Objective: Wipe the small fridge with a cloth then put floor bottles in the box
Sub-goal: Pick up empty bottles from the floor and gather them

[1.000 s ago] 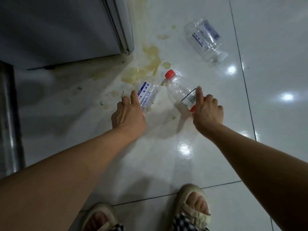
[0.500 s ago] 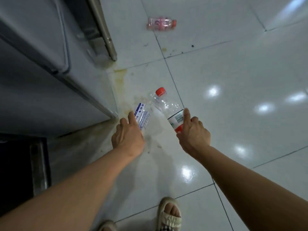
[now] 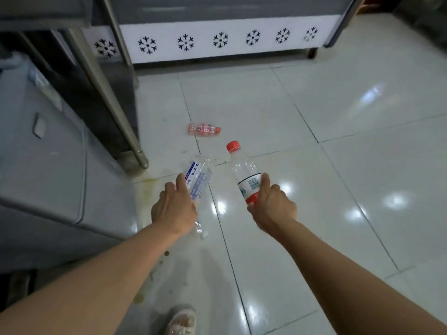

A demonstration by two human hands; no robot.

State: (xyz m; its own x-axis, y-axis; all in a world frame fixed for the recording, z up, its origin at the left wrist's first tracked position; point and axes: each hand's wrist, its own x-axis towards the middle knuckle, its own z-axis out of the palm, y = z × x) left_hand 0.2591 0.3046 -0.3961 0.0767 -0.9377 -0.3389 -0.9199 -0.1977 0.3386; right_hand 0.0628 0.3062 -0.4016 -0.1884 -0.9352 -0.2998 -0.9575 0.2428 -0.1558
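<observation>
Left hand grips clear bottle w/ blue label, right hand grips empty red-cap bottle; pink bottle lies far on floor

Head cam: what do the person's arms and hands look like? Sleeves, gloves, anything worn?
Both forearms are bare as far as the frame shows, no sleeves visible. The left hand and right hand are ungloved; no watch, ring or band shows on what is visible. One light sandal shows below.

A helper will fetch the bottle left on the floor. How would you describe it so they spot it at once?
Start at the white panel with black snowflakes. On the tiled floor before it, right of the slanting metal leg, lies the small pink bottle. It alone is on its side and unheld.
</observation>
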